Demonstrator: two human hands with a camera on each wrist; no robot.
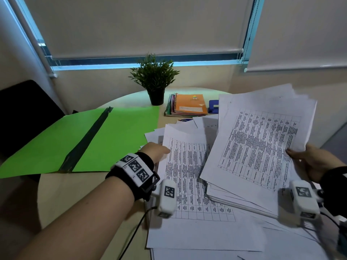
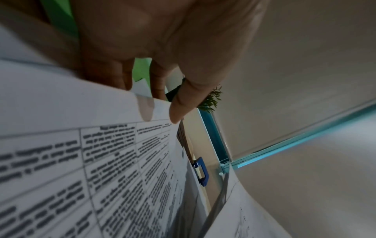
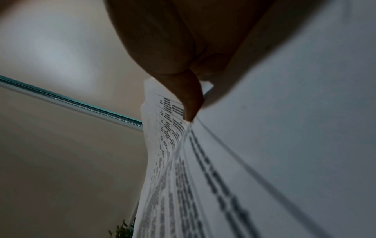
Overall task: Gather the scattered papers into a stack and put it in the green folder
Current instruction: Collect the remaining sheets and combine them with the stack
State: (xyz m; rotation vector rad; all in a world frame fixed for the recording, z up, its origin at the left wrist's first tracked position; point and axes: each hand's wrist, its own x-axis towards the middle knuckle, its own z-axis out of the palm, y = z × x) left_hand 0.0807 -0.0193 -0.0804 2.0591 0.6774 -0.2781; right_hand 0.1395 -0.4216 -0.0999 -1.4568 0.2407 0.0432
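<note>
The green folder [image 1: 116, 132] lies open on the left half of the table, its dark spine running diagonally. Printed white papers [image 1: 202, 233] are spread over the table's right half. My right hand [image 1: 309, 162] holds a thick, uneven stack of papers [image 1: 262, 143] tilted up off the table, with the thumb [image 3: 189, 99] on the stack's [image 3: 274, 145] top sheet. My left hand [image 1: 155, 152] pinches the left edge of a printed sheet [image 1: 187, 175] beside the folder. In the left wrist view the thumb [image 2: 183, 103] lies on that sheet [image 2: 91, 153] and the fingers go under it.
A potted plant [image 1: 155, 79] stands at the back of the round table [image 1: 75, 194]. A pile of spiral notebooks with an orange cover [image 1: 189, 105] and a blue hole punch [image 1: 214, 106] sit behind the papers. A black chair [image 1: 24, 113] is at the left.
</note>
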